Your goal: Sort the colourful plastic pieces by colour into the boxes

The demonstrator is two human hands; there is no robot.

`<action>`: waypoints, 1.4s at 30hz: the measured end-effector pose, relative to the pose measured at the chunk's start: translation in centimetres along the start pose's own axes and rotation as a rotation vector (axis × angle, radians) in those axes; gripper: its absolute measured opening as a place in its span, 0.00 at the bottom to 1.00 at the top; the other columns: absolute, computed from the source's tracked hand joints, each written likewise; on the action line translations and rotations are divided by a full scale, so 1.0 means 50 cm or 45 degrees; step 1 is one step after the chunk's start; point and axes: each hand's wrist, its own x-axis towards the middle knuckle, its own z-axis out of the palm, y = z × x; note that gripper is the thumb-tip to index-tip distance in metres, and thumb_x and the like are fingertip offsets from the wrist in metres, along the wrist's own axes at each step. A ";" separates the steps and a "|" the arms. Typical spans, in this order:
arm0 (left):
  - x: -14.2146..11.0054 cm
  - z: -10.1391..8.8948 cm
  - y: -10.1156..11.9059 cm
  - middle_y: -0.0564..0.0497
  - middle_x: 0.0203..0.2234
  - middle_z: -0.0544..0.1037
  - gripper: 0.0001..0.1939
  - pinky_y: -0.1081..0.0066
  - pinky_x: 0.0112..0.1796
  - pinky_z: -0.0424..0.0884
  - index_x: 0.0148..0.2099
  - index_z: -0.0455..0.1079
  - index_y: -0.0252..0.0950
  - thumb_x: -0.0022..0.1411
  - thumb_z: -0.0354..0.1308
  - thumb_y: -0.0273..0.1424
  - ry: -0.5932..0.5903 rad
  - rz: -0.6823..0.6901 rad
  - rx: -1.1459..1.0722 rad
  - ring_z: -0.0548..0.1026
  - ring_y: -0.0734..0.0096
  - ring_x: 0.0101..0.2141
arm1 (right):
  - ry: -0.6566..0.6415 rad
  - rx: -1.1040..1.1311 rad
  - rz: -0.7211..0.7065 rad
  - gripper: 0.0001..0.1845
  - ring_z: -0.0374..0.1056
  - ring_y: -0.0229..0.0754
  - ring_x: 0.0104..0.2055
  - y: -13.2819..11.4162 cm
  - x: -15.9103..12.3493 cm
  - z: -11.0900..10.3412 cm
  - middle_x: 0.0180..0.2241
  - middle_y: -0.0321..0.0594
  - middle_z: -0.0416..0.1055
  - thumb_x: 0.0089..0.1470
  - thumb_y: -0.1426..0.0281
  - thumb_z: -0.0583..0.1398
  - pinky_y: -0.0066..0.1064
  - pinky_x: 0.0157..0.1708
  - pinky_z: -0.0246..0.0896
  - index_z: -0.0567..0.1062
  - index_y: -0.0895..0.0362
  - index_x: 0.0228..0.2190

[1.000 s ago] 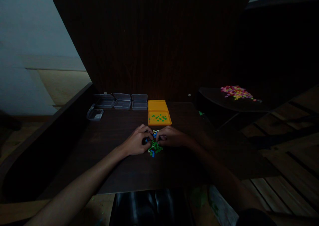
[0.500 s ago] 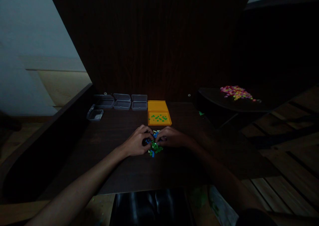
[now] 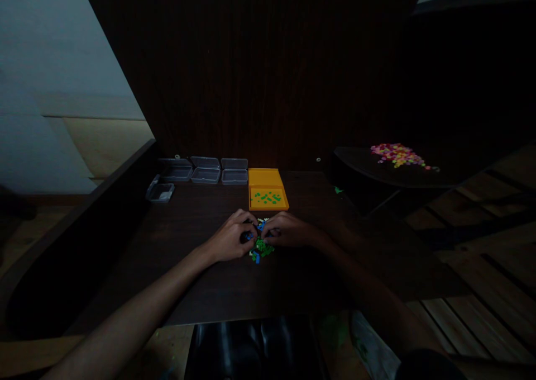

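Observation:
A small heap of tiny plastic building bricks [image 3: 262, 248], mostly green with some blue and pale ones, lies on the dark tabletop between my hands. My left hand [image 3: 233, 236] rests at the heap's left side, fingers curled inward around a few blue pieces. From the right, my right hand [image 3: 288, 230] reaches in with thumb and fingers pinched together at the heap. Whatever either set of fingertips grips is too small and dark to make out. Just beyond the hands stands an opened orange box [image 3: 287, 207] with scattered green pieces inside.
Clear plastic boxes [image 3: 205, 176] with raised lids line the back left, and a smaller clear case [image 3: 160, 193] sits in front of them. On a side shelf [image 3: 355, 162] at right lies a pile of pink and yellow pieces [image 3: 397, 155]. A raised wooden side [image 3: 104, 195] borders the left.
Both hands stay at the heap with only slight finger movement. The bricks between the fingertips have shifted a little; the boxes have not moved.

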 end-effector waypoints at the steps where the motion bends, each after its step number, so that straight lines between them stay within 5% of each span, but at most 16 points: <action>1: 0.000 0.001 -0.001 0.49 0.42 0.73 0.05 0.63 0.50 0.66 0.35 0.75 0.38 0.58 0.57 0.26 0.002 0.003 0.001 0.68 0.63 0.46 | 0.001 -0.002 0.005 0.07 0.60 0.32 0.24 -0.002 0.000 -0.001 0.21 0.32 0.66 0.50 0.74 0.62 0.23 0.28 0.51 0.81 0.59 0.33; 26: 0.000 0.003 -0.007 0.49 0.41 0.74 0.04 0.64 0.49 0.66 0.34 0.71 0.37 0.59 0.55 0.25 0.042 -0.005 -0.032 0.68 0.65 0.45 | 0.059 -0.056 -0.079 0.09 0.61 0.32 0.23 0.005 -0.005 0.007 0.20 0.30 0.65 0.46 0.77 0.62 0.23 0.26 0.50 0.80 0.57 0.32; 42: 0.002 0.004 -0.005 0.49 0.41 0.73 0.04 0.63 0.50 0.66 0.33 0.73 0.37 0.58 0.57 0.26 0.024 -0.043 -0.002 0.68 0.64 0.45 | -0.007 -0.120 0.144 0.07 0.60 0.32 0.24 -0.007 -0.003 0.007 0.21 0.30 0.65 0.46 0.74 0.65 0.24 0.29 0.49 0.79 0.58 0.31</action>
